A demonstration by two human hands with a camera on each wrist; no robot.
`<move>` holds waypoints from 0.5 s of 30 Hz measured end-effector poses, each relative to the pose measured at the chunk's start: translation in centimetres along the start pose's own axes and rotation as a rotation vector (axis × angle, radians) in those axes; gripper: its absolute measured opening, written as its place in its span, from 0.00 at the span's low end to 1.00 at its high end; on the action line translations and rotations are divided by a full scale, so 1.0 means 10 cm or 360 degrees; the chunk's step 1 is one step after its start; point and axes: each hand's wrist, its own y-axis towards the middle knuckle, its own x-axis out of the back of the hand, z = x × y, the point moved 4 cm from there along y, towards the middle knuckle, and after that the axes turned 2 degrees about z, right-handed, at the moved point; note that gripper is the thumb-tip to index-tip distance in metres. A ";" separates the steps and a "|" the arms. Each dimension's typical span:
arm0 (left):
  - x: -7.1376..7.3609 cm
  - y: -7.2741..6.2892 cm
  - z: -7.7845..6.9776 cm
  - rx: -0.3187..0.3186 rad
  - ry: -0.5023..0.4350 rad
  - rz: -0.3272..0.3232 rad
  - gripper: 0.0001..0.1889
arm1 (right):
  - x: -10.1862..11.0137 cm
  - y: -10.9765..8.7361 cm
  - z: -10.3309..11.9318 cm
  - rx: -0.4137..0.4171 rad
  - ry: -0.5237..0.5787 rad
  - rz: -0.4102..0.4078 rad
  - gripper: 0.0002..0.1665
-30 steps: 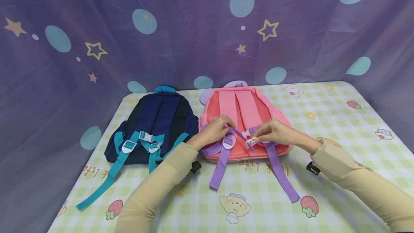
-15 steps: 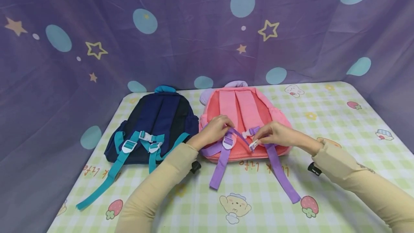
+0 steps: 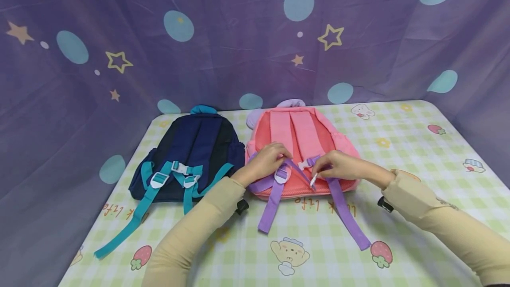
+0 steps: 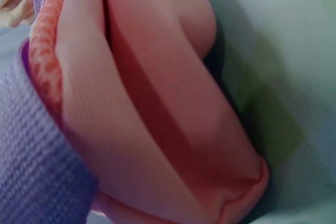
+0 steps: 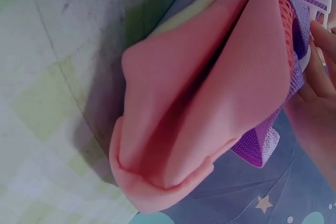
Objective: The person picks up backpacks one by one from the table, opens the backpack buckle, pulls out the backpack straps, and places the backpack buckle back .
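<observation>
A pink backpack lies with its shoulder straps facing up; in the left wrist view its folded side fills most of the picture. My left hand pinches a purple strap over the bag's lower left part. From those fingers the strap runs slanting down to a white buckle piece, which my right hand pinches, turned edge-on in the head view. Another white buckle part lies on the bag just behind the right fingers. In the right wrist view, my right hand shows at the right edge.
A navy backpack with teal straps lies to the left. Loose purple strap ends hang over the front of the pink bag. The checked tablecloth spreads in front, and a purple curtain stands behind.
The right fingers have turned the white buckle piece from face-up to edge-on and shifted it slightly right and down. The left hand stays almost in place, still pinching the purple strap.
</observation>
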 end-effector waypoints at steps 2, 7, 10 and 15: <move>0.00 0.00 -0.01 -0.0015 0.0000 -0.0007 0.09 | 0.00 0.01 0.00 0.0003 -0.0022 0.0022 0.07; -0.02 0.00 -0.02 -0.0031 -0.0001 -0.0017 0.07 | -0.01 0.02 -0.01 0.0019 -0.0046 0.0052 0.07; -0.03 0.00 -0.03 -0.0046 -0.0014 -0.0029 0.06 | -0.01 0.02 -0.01 0.0009 -0.0063 0.0048 0.07; -0.03 -0.02 -0.05 -0.0053 -0.0022 -0.0045 0.06 | -0.01 0.01 -0.01 -0.0027 -0.0092 0.0039 0.08</move>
